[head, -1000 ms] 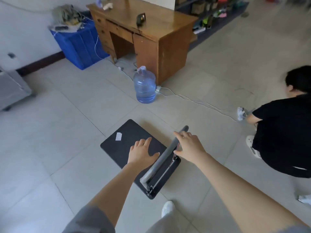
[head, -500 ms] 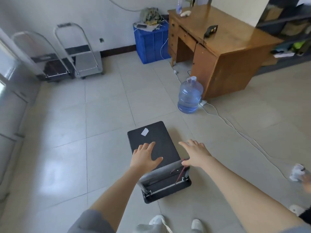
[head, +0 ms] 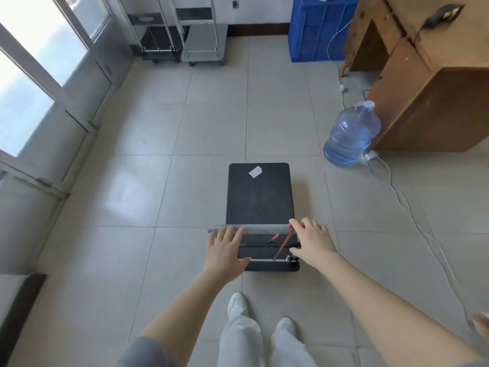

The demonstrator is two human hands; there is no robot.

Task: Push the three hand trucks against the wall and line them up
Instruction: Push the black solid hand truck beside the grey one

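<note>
A black flat hand truck (head: 260,197) with a white label stands on the tiled floor just in front of me, its deck pointing at the far wall. Its grey padded handle (head: 264,229) runs across the near end. My left hand (head: 225,247) lies over the handle's left end and my right hand (head: 312,241) over its right end, fingers across the bar and thumbs below. Two more hand trucks stand side by side against the far wall with handles upright: a black one (head: 158,45) and a grey one (head: 205,46).
A glass door (head: 39,75) runs along the left. A blue crate (head: 317,30), a wooden desk (head: 428,83) and a blue water jug (head: 349,136) stand at the right, with a white cable (head: 399,192) trailing over the floor. Someone's hand (head: 481,324) shows at the right edge.
The black hand truck has swung round leftwards and now points straight at the far wall. Both my hands have stayed at its handle. The two parked trucks have come in line ahead.
</note>
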